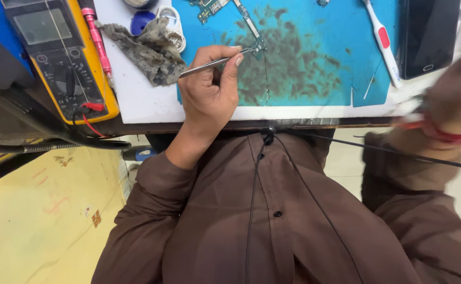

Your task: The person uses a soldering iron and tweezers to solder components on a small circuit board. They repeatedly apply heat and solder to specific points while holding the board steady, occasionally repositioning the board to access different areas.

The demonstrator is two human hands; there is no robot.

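Note:
My left hand point(209, 87) grips metal tweezers point(217, 62) whose tips rest on a small green circuit board point(241, 18) lying on a stained blue work mat point(304, 58). My right hand point(454, 94) is blurred at the right edge, raised beside the table, with a red thread band on its wrist. Whether it holds anything cannot be told. My brown shirt fills the lower part of the view.
A yellow multimeter point(62, 58) with red leads lies at left, a grey rag point(149, 47) beside it. A white-and-red toothbrush point(383, 42) and a black phone point(430, 34) lie at right. The white board's point(136, 100) front edge runs under my left hand.

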